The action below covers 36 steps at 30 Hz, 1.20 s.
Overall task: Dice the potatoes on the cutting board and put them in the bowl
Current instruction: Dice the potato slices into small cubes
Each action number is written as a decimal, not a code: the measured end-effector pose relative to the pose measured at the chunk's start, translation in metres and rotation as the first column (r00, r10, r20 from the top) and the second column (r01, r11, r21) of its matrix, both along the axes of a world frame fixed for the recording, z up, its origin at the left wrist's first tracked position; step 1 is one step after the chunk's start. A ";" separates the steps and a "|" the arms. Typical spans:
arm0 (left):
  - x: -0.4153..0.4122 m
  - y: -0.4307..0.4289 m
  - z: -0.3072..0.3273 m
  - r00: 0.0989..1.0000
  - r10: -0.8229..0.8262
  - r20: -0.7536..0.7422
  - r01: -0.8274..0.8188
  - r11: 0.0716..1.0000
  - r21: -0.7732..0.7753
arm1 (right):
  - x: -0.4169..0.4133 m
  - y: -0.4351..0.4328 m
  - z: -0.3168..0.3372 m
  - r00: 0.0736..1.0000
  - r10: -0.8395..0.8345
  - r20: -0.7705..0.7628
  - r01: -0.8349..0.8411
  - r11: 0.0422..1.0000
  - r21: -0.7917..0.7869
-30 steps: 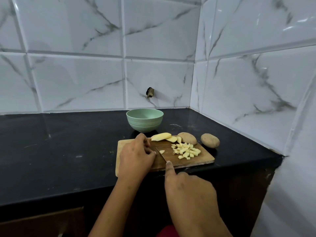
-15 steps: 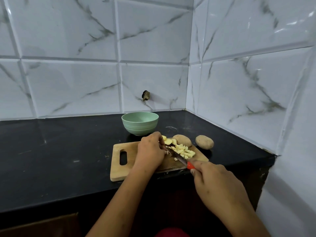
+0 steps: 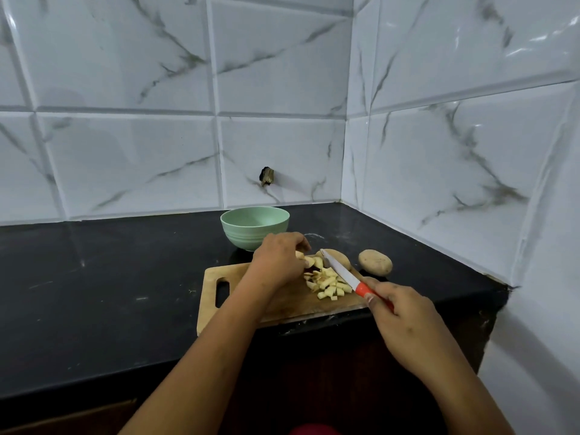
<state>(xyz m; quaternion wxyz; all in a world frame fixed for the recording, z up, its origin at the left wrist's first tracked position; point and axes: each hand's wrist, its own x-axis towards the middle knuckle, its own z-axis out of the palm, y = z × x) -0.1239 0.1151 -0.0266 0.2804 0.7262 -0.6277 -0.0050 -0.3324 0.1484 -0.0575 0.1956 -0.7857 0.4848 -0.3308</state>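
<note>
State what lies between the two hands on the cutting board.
Head view: the diced potato pile and the knife blade lie between the left hand and the right hand.

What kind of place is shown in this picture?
Most likely a home kitchen: a black counter in a corner of white marble-look tiles, with a cutting board holding diced potato, a knife and a green bowl.

Left hand (image 3: 277, 260) curled over potato slices (image 3: 309, 262) on wooden cutting board (image 3: 251, 304). Right hand (image 3: 405, 321) grips red-handled knife (image 3: 340, 271), blade angled above diced potato pile (image 3: 329, 284). Green bowl (image 3: 255, 227) behind board. Whole potato (image 3: 375, 262) on black counter (image 3: 110, 277).
</note>
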 end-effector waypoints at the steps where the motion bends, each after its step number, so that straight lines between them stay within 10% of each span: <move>1: -0.001 -0.006 0.002 0.998 -0.002 0.062 -0.002 0.998 0.063 | 0.001 -0.002 -0.001 0.999 0.010 0.034 -0.011 1.000 0.023; 8: -0.001 -0.033 -0.001 0.977 -0.021 0.212 -0.038 0.962 0.272 | 0.001 -0.014 -0.010 0.976 -0.003 0.220 -0.018 0.995 0.097; 19: -0.004 -0.020 0.004 0.980 0.002 0.199 -0.015 0.998 0.063 | 0.003 -0.021 -0.012 0.949 0.019 0.315 -0.065 0.988 0.137; 27: 0.012 0.025 0.009 0.959 0.175 0.222 -0.128 0.969 -0.212 | 0.009 0.001 -0.012 0.970 0.095 0.223 -0.113 0.991 0.066; 36: 0.025 0.051 -0.011 0.994 0.113 0.010 -0.113 0.994 0.011 | 0.027 0.021 -0.010 0.990 0.129 0.050 -0.130 0.992 0.010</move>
